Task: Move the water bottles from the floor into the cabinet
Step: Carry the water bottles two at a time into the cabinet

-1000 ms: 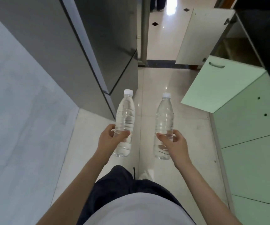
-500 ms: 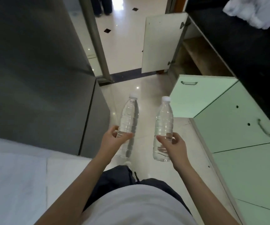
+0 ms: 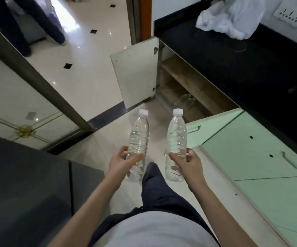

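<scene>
Cream floor tiles (image 3: 90, 72) with small black diamonds are filling the upper left of the frame, and one pair of dark-trousered legs (image 3: 19, 24) is standing there. You are carrying two clear water bottles at mid-frame, both upright with white caps on top. Your left hand (image 3: 124, 163) is wrapping thumb and fingers round the lower half of the left bottle (image 3: 138, 136). Your right hand (image 3: 188, 163) is gripping the right bottle (image 3: 177, 134) the same way. Any writing on them is too faint to read. The cabinet (image 3: 188, 81) is standing open right of centre under one black countertop (image 3: 233, 65), its pale door (image 3: 137, 75) swung out. Something clear is lying inside, too blurred to count. One white plastic bag (image 3: 229, 16) is resting on the counter. Compared with half a second ago, the cabinet opening is showing nearer and more central, and both grips are unchanged.
</scene>
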The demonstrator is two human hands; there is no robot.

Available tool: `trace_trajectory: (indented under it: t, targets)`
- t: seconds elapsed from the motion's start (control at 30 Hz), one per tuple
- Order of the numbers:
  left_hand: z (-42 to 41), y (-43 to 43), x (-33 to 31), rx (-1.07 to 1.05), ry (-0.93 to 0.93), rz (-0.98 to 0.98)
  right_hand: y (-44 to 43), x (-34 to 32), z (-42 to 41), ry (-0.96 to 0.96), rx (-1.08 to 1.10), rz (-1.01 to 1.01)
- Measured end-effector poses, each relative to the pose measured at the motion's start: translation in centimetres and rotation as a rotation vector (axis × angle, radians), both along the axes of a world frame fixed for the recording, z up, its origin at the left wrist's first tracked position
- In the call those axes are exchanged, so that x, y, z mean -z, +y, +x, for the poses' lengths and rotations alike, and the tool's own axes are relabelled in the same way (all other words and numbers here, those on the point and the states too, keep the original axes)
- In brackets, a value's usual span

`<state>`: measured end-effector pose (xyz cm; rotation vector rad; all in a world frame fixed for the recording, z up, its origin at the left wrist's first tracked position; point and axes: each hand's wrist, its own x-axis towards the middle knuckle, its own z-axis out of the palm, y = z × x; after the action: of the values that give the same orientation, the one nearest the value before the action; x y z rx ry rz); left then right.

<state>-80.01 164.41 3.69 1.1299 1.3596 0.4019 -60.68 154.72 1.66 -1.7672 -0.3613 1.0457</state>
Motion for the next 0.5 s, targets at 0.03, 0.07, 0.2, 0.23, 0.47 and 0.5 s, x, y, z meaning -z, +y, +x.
trace_trajectory:
  t: [0.03,0.07,0.2,0.23,0.47,0.5]
  targets:
    - [1.1,2.2,0.0,0.006,0.008,-0.004,2.1,0.1,1.1,-0.010,0.003,-0.005]
    - [2.3,4.5,-0.2,0.016,0.009,-0.002,4.2,0.0,2.1,-0.020,0.011,-0.003]
    - [6.6,13.8,-1.7,0.099,-0.008,0.043,11.8,-1.1,5.8,-0.066,0.080,0.025]
    - [7.7,15.9,-2.1,0.120,-0.011,0.069,13.5,-1.4,6.7,-0.080,0.099,0.024]
    - [13.1,28.0,-1.9,0.284,-0.030,0.092,21.9,-1.4,10.2,-0.119,0.226,0.024]
    - [13.7,29.5,-1.3,0.318,-0.013,0.085,22.8,-0.9,10.2,-0.115,0.261,0.020]
